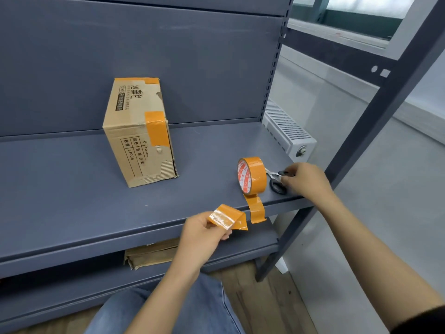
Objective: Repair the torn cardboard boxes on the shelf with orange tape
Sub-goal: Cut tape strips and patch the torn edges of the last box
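Where the gray shelf (72,189) runs across the view, a torn cardboard box (139,133) is seen standing on end, well apart from both hands, above and to the left of them. Orange strips are already stuck over its top edge and its upper right corner; ragged, peeled board is exposed along its lower right edge. The printing on its faces is too small to be read reliably.

A cut piece of orange tape (228,218) is pinched by the left hand (204,235) at the shelf's front edge; the piece is folded over itself, so that its full length cannot be judged. Just beside this hand, up and to the right, the tape roll (252,175) is stood on edge, with a loose tail hanging over the shelf lip.

Behind the roll, a pair of scissors (277,182) is lain on the shelf. Its blades are largely hidden by the roll, and its upper handle loop is covered by the right hand (305,179), whose fingertips are curled onto the black handles; whether they are gripped or merely touched cannot be told.

Below the left hand, on the lower shelf, a second cardboard box (149,256) is only partly visible, the rest being cut off by the shelf above. A knee in blue jeans (168,309) is shown at the bottom edge.
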`<act>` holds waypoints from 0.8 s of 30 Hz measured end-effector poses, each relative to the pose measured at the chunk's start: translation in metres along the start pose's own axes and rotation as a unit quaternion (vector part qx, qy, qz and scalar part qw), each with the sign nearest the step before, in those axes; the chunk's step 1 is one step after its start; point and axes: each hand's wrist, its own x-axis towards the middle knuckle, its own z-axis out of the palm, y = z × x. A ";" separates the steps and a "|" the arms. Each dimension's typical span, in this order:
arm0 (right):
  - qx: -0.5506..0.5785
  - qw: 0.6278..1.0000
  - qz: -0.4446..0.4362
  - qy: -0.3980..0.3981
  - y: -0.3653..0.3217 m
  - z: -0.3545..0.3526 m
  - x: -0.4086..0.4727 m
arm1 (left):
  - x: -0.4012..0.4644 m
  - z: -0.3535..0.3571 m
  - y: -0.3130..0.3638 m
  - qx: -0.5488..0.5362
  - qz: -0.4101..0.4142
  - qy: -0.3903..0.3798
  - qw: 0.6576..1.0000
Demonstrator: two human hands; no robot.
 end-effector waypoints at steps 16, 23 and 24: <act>0.012 0.747 -0.635 0.197 -0.124 -0.015 -0.085 | 0.022 -0.050 0.046 -0.023 0.121 0.068 0.990; 0.029 0.710 -0.666 0.228 -0.157 -0.007 -0.081 | 0.022 -0.076 0.050 -0.009 0.115 0.083 0.990; 0.049 0.711 -0.665 0.222 -0.160 -0.006 -0.080 | 0.022 -0.080 0.051 -0.007 0.113 0.086 0.990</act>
